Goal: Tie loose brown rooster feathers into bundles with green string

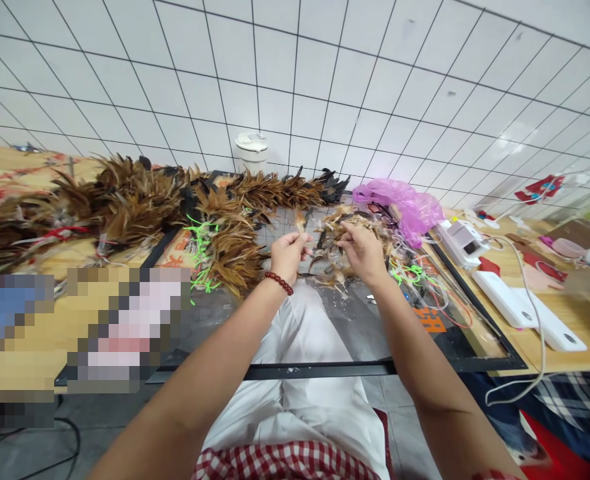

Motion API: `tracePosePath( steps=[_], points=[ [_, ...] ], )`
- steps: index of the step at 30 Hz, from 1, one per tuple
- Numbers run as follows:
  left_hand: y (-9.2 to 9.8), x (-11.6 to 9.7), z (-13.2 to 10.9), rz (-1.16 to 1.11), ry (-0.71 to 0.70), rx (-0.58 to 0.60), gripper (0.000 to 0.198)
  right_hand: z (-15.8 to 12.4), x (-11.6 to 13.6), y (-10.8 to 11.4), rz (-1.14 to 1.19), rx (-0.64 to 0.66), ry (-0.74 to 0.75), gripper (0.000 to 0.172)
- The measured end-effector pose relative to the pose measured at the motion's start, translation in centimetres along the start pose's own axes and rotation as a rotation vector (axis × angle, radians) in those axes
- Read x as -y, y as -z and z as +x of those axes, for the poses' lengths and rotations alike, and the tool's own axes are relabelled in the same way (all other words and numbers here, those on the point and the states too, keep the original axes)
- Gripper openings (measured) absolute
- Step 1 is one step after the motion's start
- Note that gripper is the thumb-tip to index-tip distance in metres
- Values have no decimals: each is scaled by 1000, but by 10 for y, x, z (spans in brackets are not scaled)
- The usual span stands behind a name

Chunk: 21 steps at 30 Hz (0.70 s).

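"White tiles with dark lines cover the wall (pixel 275 60). What are the fingers doing?"

"On the left hand (pixel 291 257), thumb and finger are pinched together on a small brown feather (pixel 301 221)."

"And the right hand (pixel 362 252)?"

"Its fingers are bent over a pile of loose feathers (pixel 332 231). I can't tell if they hold one."

"Where is that pile?"

"On a see-through top with a black edge (pixel 325 371). You can see white pants (pixel 319 327) through it."

"What else is close?"

"Left of the hands, a brown feather bunch (pixel 235 257) lies beside bright green strings (pixel 199 250). Behind the pile, a bit right, is a purple bag (pixel 405 203)."

"And farther out?"

"Two long white boxes (pixel 505 300) on the right. A white tub (pixel 251 150) by the wall."
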<state>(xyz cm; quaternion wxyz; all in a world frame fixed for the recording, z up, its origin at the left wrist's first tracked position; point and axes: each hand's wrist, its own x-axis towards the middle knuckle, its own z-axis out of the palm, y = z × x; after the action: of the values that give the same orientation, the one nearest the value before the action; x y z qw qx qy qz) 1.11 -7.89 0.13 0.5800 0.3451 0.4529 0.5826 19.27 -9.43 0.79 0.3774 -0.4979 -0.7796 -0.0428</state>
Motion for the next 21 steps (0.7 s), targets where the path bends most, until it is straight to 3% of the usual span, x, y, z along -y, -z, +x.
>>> tracePosePath(
  steps=[2, 5, 13, 21],
  points=[
    [-1, 1, -2, 21, -17, 11, 10, 1, 2, 1, 24, 32, 34, 26],
    [-1, 1, -5, 35, 5, 42, 10, 1, 5, 1, 34, 86, 81, 25],
    [-2, -1, -11, 39, 233, 230, 10, -5, 13, -2, -222, 162, 172, 24],
    [-3, 2, -14, 206, 225, 378, 19, -7, 18, -6, -309, 178, 193, 25]
  ],
)
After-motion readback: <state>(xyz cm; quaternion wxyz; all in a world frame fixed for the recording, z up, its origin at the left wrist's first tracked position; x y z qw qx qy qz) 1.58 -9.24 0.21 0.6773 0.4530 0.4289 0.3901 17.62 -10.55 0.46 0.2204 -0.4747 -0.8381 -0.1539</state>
